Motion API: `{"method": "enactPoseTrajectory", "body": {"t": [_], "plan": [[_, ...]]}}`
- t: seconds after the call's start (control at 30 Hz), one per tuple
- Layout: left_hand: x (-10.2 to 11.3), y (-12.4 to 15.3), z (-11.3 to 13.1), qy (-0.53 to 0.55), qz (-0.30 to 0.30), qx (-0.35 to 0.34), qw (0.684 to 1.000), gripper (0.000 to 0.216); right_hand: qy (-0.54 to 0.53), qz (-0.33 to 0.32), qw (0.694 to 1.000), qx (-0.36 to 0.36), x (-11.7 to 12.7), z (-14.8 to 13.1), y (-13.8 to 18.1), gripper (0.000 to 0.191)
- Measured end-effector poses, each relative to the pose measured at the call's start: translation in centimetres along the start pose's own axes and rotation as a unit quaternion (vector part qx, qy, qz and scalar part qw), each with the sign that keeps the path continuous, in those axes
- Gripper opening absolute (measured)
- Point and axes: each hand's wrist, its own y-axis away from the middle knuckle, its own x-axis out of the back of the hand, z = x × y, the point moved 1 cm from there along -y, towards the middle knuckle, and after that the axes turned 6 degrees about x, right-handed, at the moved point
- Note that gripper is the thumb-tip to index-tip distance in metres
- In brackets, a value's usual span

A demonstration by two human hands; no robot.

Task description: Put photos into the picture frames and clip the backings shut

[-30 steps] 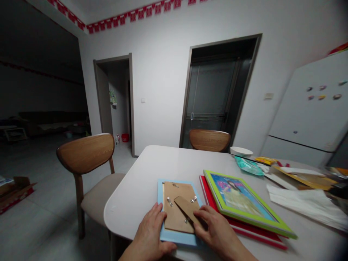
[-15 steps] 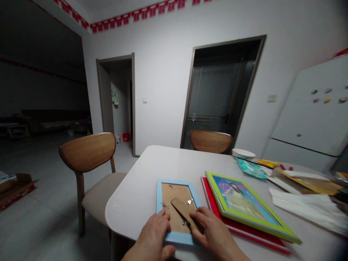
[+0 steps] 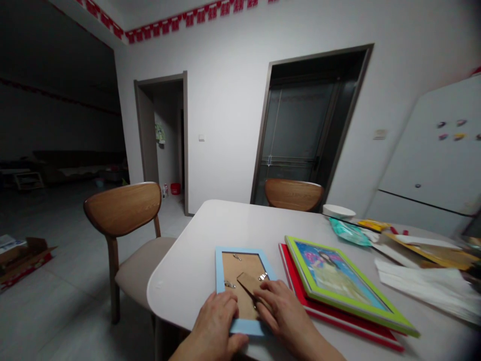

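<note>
A light blue picture frame (image 3: 248,328) lies face down on the table, its brown backing board (image 3: 244,265) facing up. Small metal clips (image 3: 229,284) sit around the board, and a brown stand leg (image 3: 246,282) slants up from it. My left hand (image 3: 216,321) grips the frame's lower left side, thumb near the bottom edge. My right hand (image 3: 281,311) is curled over the lower right side, fingers on the stand leg and hiding its lower part. To the right, a green picture frame (image 3: 353,281) with a picture of a figure in a dress rests on a red frame (image 3: 338,321).
The white table (image 3: 184,281) has a rounded left corner. Along its right side lie a white bowl (image 3: 338,211), a teal plastic packet (image 3: 349,231), a white paper sheet (image 3: 421,281) and a yellow envelope (image 3: 432,250). Wooden chairs stand at the left (image 3: 126,208) and far side (image 3: 294,194).
My right hand has moved slightly up the frame, with its fingers further over the backing near a clip. My left hand has shifted a little to the right. The blue frame stays put.
</note>
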Motion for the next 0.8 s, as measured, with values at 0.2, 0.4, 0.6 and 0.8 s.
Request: {"method": "enactPoseTrajectory", "body": {"t": [0.2,0.4,0.6,0.8], "plan": [[-1.2,0.0,-0.5,0.010,0.025,0.008,1.000,0.027,-0.026,-0.010,0.999,0.041,-1.0,-1.5,-2.7,0.027],[-1.2,0.3,-1.0,0.048,0.036,-0.010,0.998,0.029,0.000,-0.055,0.996,0.073,-0.8,-3.0,-4.2,0.025],[-1.4,0.4,-1.3,0.075,0.041,-0.023,0.996,0.033,-0.013,-0.051,0.998,0.031,-2.0,-3.0,-5.5,0.022],[-1.1,0.4,-1.3,0.069,0.032,-0.002,0.997,0.031,-0.001,-0.004,1.000,-0.025,-3.7,-2.3,-6.7,0.020]]}}
